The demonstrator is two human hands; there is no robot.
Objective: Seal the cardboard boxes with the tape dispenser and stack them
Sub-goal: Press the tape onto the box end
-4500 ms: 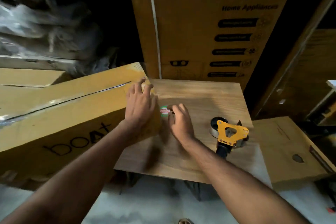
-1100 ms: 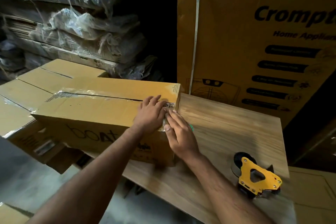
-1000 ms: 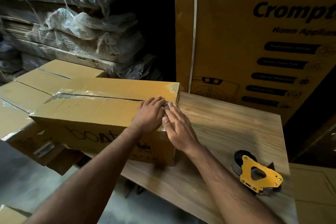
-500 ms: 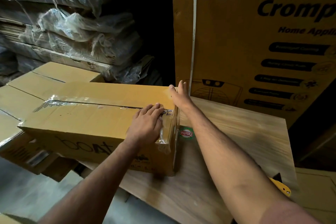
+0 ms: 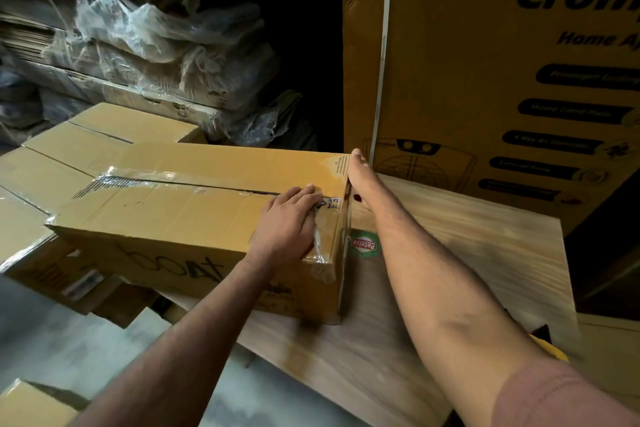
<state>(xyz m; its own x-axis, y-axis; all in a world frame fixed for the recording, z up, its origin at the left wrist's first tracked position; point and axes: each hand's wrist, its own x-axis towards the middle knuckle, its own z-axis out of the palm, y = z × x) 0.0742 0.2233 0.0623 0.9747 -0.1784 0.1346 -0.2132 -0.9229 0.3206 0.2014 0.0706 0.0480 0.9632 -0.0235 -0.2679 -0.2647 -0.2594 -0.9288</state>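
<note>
The box (image 5: pixel 194 218) is long brown cardboard, clear tape along its top seam, "boat" printed on its side; it lies on the board (image 5: pixel 467 253), its left end overhanging. The left hand (image 5: pixel 289 225) presses flat, fingers straight, on its taped end. The right hand (image 5: pixel 362 177) lies against the end face, its fingers mostly hidden: grip unclear. Only the dispenser's (image 5: pixel 550 350) yellow corner shows.

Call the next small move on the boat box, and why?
Probably lift it toward the stack. Tape already covers the top seam of the boat box, the left hand presses its top near the end, and the right hand sits against its far end.
</note>
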